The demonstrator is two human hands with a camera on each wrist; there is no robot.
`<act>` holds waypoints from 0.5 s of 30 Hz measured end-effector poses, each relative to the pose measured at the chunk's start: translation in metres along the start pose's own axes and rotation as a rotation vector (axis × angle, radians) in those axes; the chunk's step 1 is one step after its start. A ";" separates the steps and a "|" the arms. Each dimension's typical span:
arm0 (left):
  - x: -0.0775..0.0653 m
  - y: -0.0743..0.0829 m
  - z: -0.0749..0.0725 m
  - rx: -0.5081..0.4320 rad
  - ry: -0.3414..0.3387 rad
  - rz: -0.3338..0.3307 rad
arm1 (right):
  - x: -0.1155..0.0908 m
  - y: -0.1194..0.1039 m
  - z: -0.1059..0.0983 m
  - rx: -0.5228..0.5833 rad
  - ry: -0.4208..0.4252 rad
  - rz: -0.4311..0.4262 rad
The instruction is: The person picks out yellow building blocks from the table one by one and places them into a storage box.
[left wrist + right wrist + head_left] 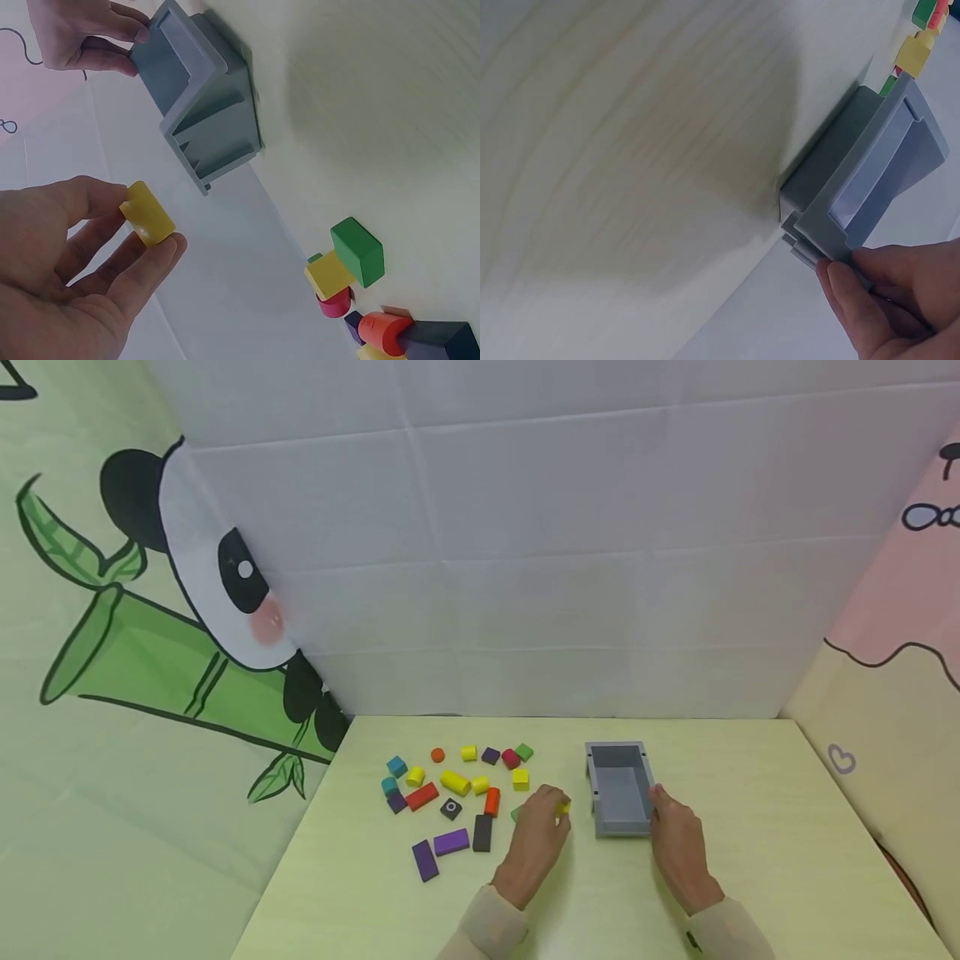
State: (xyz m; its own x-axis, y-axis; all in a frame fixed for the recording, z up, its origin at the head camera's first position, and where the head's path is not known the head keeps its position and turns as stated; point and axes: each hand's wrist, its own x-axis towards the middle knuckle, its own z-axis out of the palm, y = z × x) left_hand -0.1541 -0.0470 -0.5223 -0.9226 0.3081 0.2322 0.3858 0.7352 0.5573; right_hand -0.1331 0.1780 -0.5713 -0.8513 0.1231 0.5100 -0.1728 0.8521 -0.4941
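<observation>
Head view shows a person at a pale table (765, 860), the left hand (534, 837) at lower center of the frame and the right hand (678, 847) to its right. Between thumb and fingertips the left hand pinches a yellow block (148, 214), seen at left of the left-wrist frame, lifted clear of the tabletop. The right hand grips the near right side of a gray tray (622, 802), which sits right of center in the head frame. Colored blocks spread left of the hands, among them a blue cube (397, 766), a red block (422, 796), a black block (482, 833) and two purple blocks (452, 842) at the near edge of the group. Behind, a panda drawing (206, 568) fills the upper left beside a white backdrop (540, 552).
</observation>
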 end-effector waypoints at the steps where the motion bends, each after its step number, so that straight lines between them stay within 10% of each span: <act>1: 0.000 0.001 0.001 0.001 -0.001 0.004 | 0.000 0.000 0.000 0.000 -0.001 0.001; 15: 0.006 0.009 0.006 -0.001 -0.009 0.034 | 0.000 0.003 0.004 -0.003 0.056 -0.035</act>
State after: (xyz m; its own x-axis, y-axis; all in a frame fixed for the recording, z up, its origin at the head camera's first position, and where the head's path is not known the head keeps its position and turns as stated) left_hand -0.1560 -0.0349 -0.5201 -0.9088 0.3384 0.2442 0.4172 0.7233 0.5503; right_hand -0.1357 0.1783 -0.5756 -0.8159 0.1216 0.5653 -0.2002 0.8578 -0.4734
